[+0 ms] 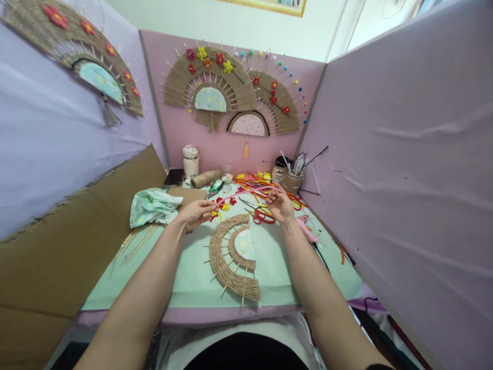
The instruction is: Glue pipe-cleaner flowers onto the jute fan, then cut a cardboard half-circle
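Note:
A pink pipe cleaner [250, 191] stretches in a slight arc between my two hands, above the table. My left hand [199, 211] pinches its left end between thumb and fingers. At the other end, my right hand [280, 203] grips it with curled fingers. Below lies a half-round fan [227, 259] of twine woven over sticks, with a pale floral centre. Red-handled scissors [264, 216] lie beneath and left of my right hand. Small red and yellow flowers [225, 207] sit just right of my left hand.
A pink glue gun [307, 229] lies at the right, its cord trailing. Behind are loose pipe cleaners [265, 186], a twine roll [206, 178], a cup [190, 161] and a stick holder [291, 182]. Floral cloth [154, 207] and thin sticks [142, 241] lie left. Finished fans [210, 77] hang on the partition.

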The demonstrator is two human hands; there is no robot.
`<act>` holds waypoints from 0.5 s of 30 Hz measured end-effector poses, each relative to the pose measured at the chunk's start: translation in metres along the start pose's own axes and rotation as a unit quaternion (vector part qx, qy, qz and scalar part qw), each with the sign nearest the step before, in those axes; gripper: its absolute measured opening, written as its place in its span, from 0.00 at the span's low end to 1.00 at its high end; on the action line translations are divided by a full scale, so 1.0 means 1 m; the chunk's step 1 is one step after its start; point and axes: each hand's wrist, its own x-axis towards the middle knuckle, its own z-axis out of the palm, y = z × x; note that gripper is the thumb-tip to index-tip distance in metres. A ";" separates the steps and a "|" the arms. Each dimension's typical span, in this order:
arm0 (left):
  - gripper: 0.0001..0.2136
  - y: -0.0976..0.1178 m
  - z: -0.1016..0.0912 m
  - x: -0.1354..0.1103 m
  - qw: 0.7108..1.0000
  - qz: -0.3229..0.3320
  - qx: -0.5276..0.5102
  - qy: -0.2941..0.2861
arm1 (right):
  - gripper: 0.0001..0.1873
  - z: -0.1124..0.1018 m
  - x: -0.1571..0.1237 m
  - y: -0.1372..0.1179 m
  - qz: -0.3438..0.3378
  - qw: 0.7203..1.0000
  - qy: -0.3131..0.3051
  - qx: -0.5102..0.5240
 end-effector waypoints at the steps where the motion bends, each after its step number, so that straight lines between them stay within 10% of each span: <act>1: 0.09 0.001 0.001 -0.001 1.000 0.001 -0.005 0.010 | 0.14 0.001 0.000 0.000 0.002 1.000 0.001 -0.009; 7: 0.09 0.004 0.000 -0.003 1.000 -0.001 -0.011 0.014 | 0.02 0.001 0.003 0.000 -0.015 0.996 0.058 -0.061; 15: 0.11 0.010 -0.011 -0.006 0.999 0.024 -0.035 0.005 | 0.09 -0.004 0.004 0.000 -0.019 0.999 0.034 0.000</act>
